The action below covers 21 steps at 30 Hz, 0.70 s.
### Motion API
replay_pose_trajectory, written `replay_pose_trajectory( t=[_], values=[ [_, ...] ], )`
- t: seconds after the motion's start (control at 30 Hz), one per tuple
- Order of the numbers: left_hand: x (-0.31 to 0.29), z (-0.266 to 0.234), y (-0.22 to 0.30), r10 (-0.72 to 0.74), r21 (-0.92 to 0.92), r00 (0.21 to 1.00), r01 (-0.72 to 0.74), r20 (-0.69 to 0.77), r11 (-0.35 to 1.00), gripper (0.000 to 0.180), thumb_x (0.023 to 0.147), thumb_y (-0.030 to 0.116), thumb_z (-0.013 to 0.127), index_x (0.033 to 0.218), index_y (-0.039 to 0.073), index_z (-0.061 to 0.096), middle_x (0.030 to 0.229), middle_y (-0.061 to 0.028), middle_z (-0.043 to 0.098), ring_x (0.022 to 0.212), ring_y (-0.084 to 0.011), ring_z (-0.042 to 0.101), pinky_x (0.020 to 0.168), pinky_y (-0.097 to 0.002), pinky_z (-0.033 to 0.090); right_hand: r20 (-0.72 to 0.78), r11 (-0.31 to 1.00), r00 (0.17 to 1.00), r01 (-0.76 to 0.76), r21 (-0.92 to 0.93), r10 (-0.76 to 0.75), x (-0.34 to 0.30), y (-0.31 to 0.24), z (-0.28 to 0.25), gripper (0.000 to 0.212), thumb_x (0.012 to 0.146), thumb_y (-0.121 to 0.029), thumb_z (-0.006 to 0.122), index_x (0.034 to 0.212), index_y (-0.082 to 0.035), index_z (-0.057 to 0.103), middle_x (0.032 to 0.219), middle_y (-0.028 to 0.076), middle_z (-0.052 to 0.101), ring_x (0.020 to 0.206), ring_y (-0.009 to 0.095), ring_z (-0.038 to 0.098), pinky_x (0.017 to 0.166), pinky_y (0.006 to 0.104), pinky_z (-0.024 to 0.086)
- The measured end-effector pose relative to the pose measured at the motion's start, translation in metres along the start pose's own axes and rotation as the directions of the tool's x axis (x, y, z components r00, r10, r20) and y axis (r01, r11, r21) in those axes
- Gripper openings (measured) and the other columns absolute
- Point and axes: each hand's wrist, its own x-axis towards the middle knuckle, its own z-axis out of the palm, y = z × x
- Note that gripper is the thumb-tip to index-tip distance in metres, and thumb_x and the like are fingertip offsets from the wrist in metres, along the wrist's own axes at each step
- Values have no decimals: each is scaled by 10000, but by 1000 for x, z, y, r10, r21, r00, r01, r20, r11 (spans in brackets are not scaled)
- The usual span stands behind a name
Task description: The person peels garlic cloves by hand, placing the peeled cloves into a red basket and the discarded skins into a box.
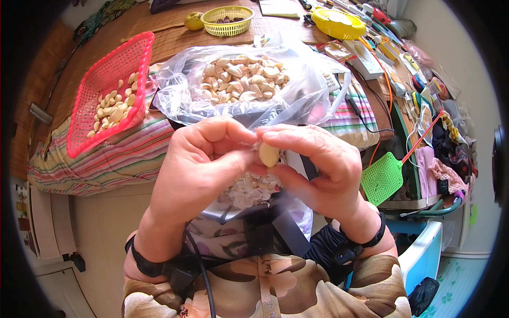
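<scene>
Between my two hands is a pale garlic clove (pixel 269 155), mostly bare, with a whitish bit of skin at its left side. My right hand (pixel 323 167) pinches the clove between thumb and fingers. My left hand (pixel 199 164) is closed at the clove's left side, its fingertips pinched on what looks like a shred of skin. Below the hands, partly hidden by them, a container holds papery garlic skins (pixel 249 192). Just beyond them, a clear plastic bag (pixel 183 90) lies open around a heap of unpeeled garlic cloves (pixel 244 79).
A red plastic basket (pixel 79 119) with several peeled cloves (pixel 112 110) tilts at the left on a striped cloth (pixel 114 164). Farther back are a yellow basket (pixel 228 27) and a yellow fruit (pixel 194 21). A green fly swatter (pixel 383 177) and clutter stand at right.
</scene>
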Motion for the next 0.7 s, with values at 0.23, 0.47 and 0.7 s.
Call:
replay_pose_trajectory(
  t=[0.23, 0.47, 0.7],
  values=[
    [-1, 0, 6, -21, 8, 999, 21, -26, 1000, 106, 904, -15, 587, 997, -53, 620, 949, -128, 692, 842, -158, 682, 768, -273, 563, -15, 993, 997, -71, 89, 73, -1, -1, 3, 415, 716, 34, 710, 1119, -47, 652, 1024, 131, 691, 906, 289, 684, 784, 337, 548],
    [-2, -4, 5, -5, 95, 1000, 6, -12, 995, 110, 894, -13, 586, 993, -50, 617, 927, -141, 682, 826, -207, 689, 755, -330, 593, 3, 998, 1000, -17, 53, 17, 0, -1, 3, 407, 725, 32, 712, 1120, -47, 652, 1021, 126, 692, 917, 276, 685, 787, 330, 547],
    [-2, 2, 6, -12, 88, 1000, 14, -16, 996, 152, 916, -27, 523, 1036, -53, 613, 882, -136, 683, 819, -197, 686, 755, -325, 588, 56, 808, 946, -302, 506, 319, -7, 0, 3, 367, 829, 75, 646, 1188, 15, 600, 1149, 99, 647, 1006, 145, 644, 888, 286, 530]
  ],
)
